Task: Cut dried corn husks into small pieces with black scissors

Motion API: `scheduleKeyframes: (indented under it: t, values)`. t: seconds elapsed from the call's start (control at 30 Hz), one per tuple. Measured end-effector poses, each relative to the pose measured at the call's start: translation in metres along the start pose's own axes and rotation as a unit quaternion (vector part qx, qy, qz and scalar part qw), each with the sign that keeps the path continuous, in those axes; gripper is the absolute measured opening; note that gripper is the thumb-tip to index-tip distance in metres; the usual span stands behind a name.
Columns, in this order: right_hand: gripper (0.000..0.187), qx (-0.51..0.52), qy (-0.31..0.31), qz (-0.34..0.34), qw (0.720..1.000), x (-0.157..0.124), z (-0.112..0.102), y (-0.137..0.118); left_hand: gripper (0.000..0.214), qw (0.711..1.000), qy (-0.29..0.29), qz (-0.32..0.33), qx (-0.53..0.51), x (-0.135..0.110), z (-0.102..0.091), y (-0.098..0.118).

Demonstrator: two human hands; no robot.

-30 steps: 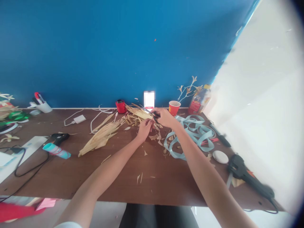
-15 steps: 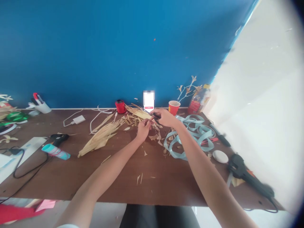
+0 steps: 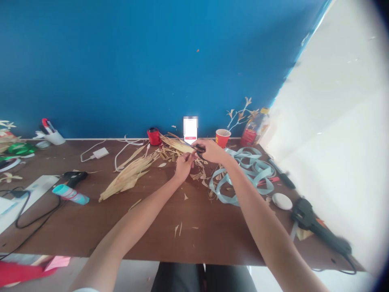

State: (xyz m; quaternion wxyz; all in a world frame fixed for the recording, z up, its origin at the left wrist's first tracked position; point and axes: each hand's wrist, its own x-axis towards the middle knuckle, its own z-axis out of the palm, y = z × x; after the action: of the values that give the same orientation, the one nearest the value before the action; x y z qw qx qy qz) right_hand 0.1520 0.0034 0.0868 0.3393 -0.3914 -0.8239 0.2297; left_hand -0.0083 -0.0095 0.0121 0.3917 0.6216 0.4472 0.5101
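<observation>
You are pinching a thin dry yellow leaf strip [image 3: 179,147] in your left hand [image 3: 183,165], near the back of the table. Your right hand [image 3: 212,151] is gripping small black scissors [image 3: 199,148] at the strip. Everything is sitting on a brown wooden table [image 3: 194,227] by a blue wall [image 3: 136,61]. One pile of dry leaves [image 3: 129,176] is lying left and one light blue ribbon [image 3: 252,168] right. One black glue gun [image 3: 74,176] is lying far left and a second black glue gun [image 3: 316,227] far right.

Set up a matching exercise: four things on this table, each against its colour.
Things:
1 cup
2 ribbon
3 scissors
4 husks

Colours:
a black
b tan
c red
d pale blue

Pairs: 1-c, 2-d, 3-a, 4-b
</observation>
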Motion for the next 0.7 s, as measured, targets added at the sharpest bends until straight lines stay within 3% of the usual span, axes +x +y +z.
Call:
scheduleKeyframes:
  t: [0.2,0.4,0.53,0.7]
  values:
    - [0.044,0.004,-0.019,-0.002,1.0,0.0,0.003,-0.004,0.045,0.999,0.034,0.006,0.003,-0.002,-0.001,-0.001]
    - [0.046,0.053,-0.048,0.03,0.997,-0.002,-0.004,0.0,0.043,1.0,0.007,0.02,-0.014,-0.003,0.0,-0.002]
    - [0.049,0.096,-0.016,0.042,0.994,-0.002,-0.002,0.009,0.043,0.998,-0.029,-0.001,-0.064,0.001,0.003,-0.005]
    - [0.043,0.009,0.042,0.042,0.998,0.002,0.009,0.014,0.041,0.991,-0.052,-0.032,-0.12,0.005,0.005,-0.008]
